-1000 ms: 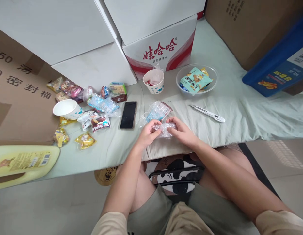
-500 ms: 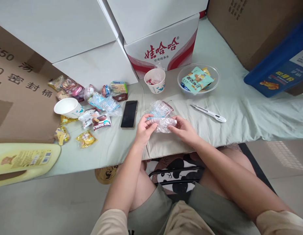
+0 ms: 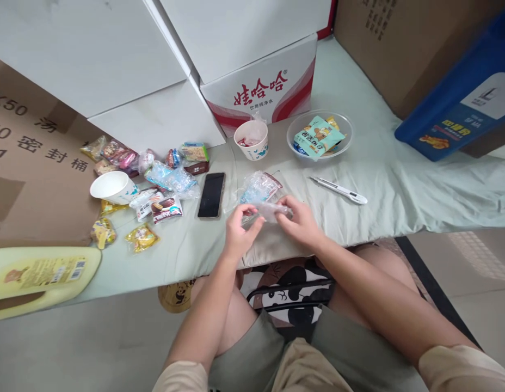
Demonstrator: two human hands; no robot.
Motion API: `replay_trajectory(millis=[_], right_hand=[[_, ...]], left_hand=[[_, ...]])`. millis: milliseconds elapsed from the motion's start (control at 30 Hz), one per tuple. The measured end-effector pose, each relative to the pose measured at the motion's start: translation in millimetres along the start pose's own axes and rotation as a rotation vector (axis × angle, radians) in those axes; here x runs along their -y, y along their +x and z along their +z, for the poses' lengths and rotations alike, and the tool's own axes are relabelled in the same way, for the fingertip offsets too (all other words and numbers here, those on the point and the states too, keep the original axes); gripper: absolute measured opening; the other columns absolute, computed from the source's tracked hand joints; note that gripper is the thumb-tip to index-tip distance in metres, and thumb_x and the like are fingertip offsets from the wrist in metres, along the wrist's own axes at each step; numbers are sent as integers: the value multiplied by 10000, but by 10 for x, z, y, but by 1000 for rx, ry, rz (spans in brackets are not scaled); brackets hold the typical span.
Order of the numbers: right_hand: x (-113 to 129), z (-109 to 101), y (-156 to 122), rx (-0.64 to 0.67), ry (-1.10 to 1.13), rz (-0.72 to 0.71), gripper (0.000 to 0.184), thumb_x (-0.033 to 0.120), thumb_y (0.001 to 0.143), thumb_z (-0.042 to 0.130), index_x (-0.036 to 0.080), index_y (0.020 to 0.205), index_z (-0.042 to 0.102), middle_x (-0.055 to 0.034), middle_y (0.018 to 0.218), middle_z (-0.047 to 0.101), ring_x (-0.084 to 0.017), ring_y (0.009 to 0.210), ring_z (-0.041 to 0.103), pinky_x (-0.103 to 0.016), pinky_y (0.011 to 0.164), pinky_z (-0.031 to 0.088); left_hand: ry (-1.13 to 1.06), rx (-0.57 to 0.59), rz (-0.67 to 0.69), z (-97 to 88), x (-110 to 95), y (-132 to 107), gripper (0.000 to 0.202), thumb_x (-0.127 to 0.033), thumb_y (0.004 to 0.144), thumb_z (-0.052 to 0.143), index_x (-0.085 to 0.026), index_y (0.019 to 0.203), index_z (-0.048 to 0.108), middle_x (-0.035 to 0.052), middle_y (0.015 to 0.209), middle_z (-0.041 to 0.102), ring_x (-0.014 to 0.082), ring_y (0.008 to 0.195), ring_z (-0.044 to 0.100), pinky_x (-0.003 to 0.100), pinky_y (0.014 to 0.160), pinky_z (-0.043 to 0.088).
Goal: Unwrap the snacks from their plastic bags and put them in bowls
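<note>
My left hand (image 3: 239,231) and my right hand (image 3: 300,221) meet over the near edge of a low surface covered in pale green cloth (image 3: 383,179). Between their pinched fingers they hold a small crumpled clear plastic wrapper (image 3: 269,210). Just behind it lies a second crinkled clear bag with blue and red print (image 3: 258,188). A black phone (image 3: 211,194) lies flat to the left of my left hand.
Several wrapped snacks (image 3: 154,179) and a white paper cup (image 3: 112,188) lie at left. Behind are a paper cup holding wrappers (image 3: 251,140), a clear bowl of snack packets (image 3: 320,136), a white pen-like tool (image 3: 338,189), white cartons (image 3: 260,81), a blue box (image 3: 460,103), a yellow bottle (image 3: 36,277).
Both hands kept working the clear wrapper, lifting it slightly and bringing it a little nearer the bag behind. The view has shifted a bit.
</note>
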State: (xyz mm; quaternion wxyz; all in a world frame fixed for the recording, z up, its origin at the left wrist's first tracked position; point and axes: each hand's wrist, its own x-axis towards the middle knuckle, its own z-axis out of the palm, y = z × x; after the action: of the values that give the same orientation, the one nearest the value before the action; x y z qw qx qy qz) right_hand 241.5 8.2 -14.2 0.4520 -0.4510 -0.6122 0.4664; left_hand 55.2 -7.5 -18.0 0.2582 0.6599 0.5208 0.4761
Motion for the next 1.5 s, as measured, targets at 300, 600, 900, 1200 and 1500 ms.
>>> replay_trajectory(millis=[300, 600, 900, 1200, 1500], right_hand=[[-7, 73, 21, 254, 368, -33, 143, 286, 873, 581, 192, 961, 643, -54, 1053, 694, -178, 1001, 640, -359, 928, 495], [-50, -15, 158, 129, -84, -95, 342, 158, 847, 507, 145, 1163, 638, -106, 1074, 673, -213, 987, 612, -374, 904, 493], [-41, 21, 195, 293, -383, -94, 317, 181, 895, 485, 188, 1187, 609, -102, 1147, 691, -252, 1091, 621, -357, 868, 484], [-35, -36, 210, 323, -382, -95, 314, 194, 903, 499, 185, 1200, 599, -100, 1144, 694, -253, 1082, 631, -355, 860, 490], [19, 5, 287, 384, -407, -89, 310, 218, 916, 500, 168, 1206, 596, -109, 1167, 691, -257, 1085, 636, -363, 915, 481]], left_hand=[[-480, 79, -471, 123, -60, 89, 623, -514, 606, 885, -217, 1105, 660, 102, 1153, 727, 203, 963, 705, 280, 799, 561], [-96, -257, -214, 16, -86, 320, 320, -426, 705, 793, -210, 896, 653, 35, 1000, 629, 182, 936, 624, 320, 887, 523], [476, 175, 180, 777, -760, 1744, 157, -137, 760, 680, -211, 840, 568, 41, 930, 565, 232, 974, 572, 398, 935, 482], [1134, 755, 214, 997, -985, 2643, 145, -128, 785, 627, -196, 908, 663, 61, 963, 661, 267, 1009, 620, 366, 904, 450], [1275, 642, -173, 329, -401, 3072, 313, -141, 616, 822, -190, 601, 513, 1, 601, 488, 250, 965, 573, 369, 937, 431]])
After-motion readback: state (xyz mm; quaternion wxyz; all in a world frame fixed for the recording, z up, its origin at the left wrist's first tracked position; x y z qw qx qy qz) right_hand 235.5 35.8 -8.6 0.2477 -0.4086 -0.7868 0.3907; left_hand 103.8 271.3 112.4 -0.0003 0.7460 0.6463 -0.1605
